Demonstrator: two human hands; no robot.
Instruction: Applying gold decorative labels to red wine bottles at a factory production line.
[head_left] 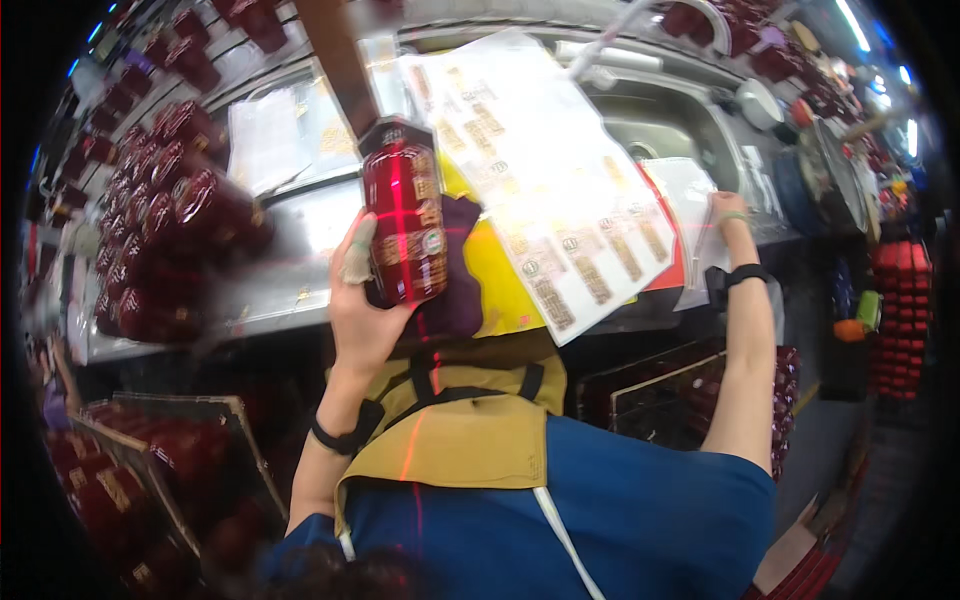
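Observation:
A glossy dark red bottle (402, 215) with gold decals rests in my left hand (365, 320). The fingers wrap its left side and base, with a pale cover on one fingertip. Red light lines cross the bottle's front. To its right lies a large white sheet (560, 170) printed with gold decals, over yellow (505, 285) and purple (460, 270) cloths. My right hand (730, 207) is stretched out to the far right, at the edge of a small translucent sheet (690, 215). Its fingers look curled together; what they hold, if anything, is too blurred to make out.
Many dark red bottles (160, 220) crowd the bench's left side. A brown post (340, 60) rises behind the held bottle. At the back right is a metal sink (660, 115) with a white curved pipe (640, 20). Framed trays of red pieces (160, 440) stand below the bench.

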